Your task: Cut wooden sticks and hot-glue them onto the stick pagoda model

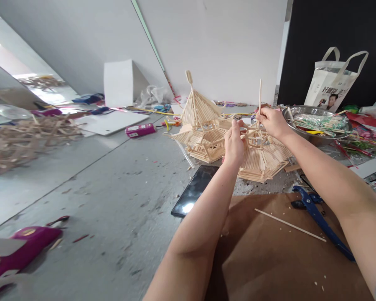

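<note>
My right hand [272, 122] pinches a thin wooden stick [260, 94], held upright above the right-hand part of a wooden stick model [265, 161]. This part has a wide sloping roof of sticks laid side by side and an open frame on top. My left hand [235, 144] is closed at the left side of that frame, its fingertips partly hidden. Just left of it stands a taller part, a tiered tower [200, 109] with a pointed roof and a bundled tip. Whether the two parts are joined is hidden behind my left hand.
A black phone [192, 192] lies below my left wrist. On the brown board [263, 259] are a loose stick [290, 225] and a blue-handled cutter [324, 225]. A metal bowl [316, 138] of packaged sticks, a white bag [329, 83] and purple tools [141, 130] stand around.
</note>
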`<state>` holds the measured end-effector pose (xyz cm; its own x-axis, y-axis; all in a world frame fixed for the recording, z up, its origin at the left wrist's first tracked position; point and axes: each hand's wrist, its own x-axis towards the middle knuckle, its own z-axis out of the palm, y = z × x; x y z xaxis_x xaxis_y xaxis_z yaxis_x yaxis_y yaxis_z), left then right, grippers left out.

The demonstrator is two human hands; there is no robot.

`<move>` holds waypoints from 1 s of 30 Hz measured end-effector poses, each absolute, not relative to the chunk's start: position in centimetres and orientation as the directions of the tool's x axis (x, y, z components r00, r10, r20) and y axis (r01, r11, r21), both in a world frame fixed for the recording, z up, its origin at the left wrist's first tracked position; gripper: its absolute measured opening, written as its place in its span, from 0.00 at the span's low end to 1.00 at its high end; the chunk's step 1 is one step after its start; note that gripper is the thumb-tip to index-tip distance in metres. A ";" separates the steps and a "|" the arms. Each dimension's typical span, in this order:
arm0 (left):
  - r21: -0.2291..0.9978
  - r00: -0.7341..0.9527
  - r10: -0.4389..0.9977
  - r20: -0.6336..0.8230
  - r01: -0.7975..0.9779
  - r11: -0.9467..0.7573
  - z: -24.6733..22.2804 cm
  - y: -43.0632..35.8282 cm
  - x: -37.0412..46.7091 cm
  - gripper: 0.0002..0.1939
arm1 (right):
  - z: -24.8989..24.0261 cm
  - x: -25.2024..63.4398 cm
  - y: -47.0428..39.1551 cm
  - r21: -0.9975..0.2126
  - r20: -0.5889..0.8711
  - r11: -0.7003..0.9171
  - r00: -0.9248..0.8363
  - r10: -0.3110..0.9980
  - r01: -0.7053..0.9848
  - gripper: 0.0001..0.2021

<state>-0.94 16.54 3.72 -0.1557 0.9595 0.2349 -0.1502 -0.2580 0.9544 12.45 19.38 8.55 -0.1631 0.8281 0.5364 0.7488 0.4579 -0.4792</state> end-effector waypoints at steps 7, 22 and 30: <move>0.939 -0.175 0.954 0.244 -0.205 -0.277 3.7 16.5 -0.9 0.26 | 8.5 12.4 19.4 -0.481 0.535 0.459 -0.165 0.829 0.747 0.08; 0.922 -0.187 0.953 0.236 -0.266 -0.281 3.7 16.5 -0.8 0.24 | 8.8 12.3 19.1 -0.450 0.518 0.417 -0.150 0.842 0.790 0.08; 0.923 -0.190 0.954 0.232 -0.267 -0.278 3.8 16.5 -0.8 0.23 | 8.9 12.3 19.1 -0.445 0.512 0.417 -0.156 0.845 0.792 0.08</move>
